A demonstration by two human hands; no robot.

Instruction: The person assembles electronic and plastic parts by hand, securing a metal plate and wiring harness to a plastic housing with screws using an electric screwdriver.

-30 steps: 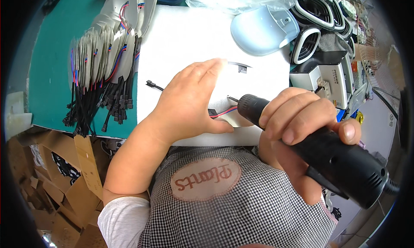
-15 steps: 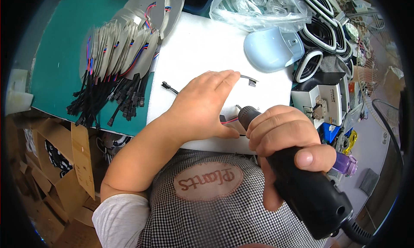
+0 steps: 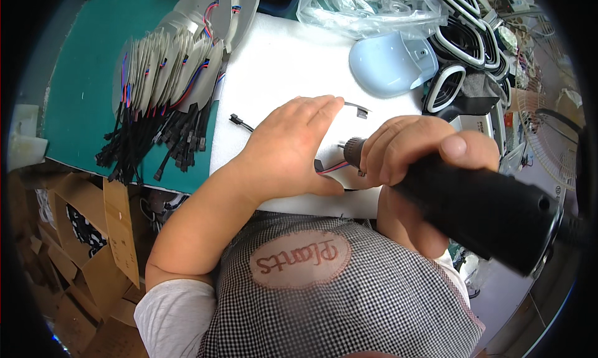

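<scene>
My right hand (image 3: 423,171) is wrapped round a black corded electric screwdriver (image 3: 486,208), its thumb on top. The driver slants, with its ribbed nose (image 3: 354,151) pointing left, near my left hand (image 3: 289,146). That hand spans a whitish part with a thin dark curved edge (image 3: 358,106), fingers along its far side and thumb at its near side. Most of the part is hidden and blends into the white foam pad (image 3: 268,53). Red and blue wires (image 3: 336,167) show between thumb and fingers. A black cable plug (image 3: 237,119) sticks out left of the hand.
Several thin grey plates with wires and black plugs (image 3: 168,78) lie on the green mat (image 3: 81,109). A light blue shell (image 3: 386,65), a clear bag (image 3: 374,9) and black-and-white frames (image 3: 448,87) crowd the far right. Cardboard boxes (image 3: 118,233) stand lower left.
The screwdriver has tilted: its back end has swung up and to the right, and its nose has shifted slightly up. My left hand has stayed almost in place.
</scene>
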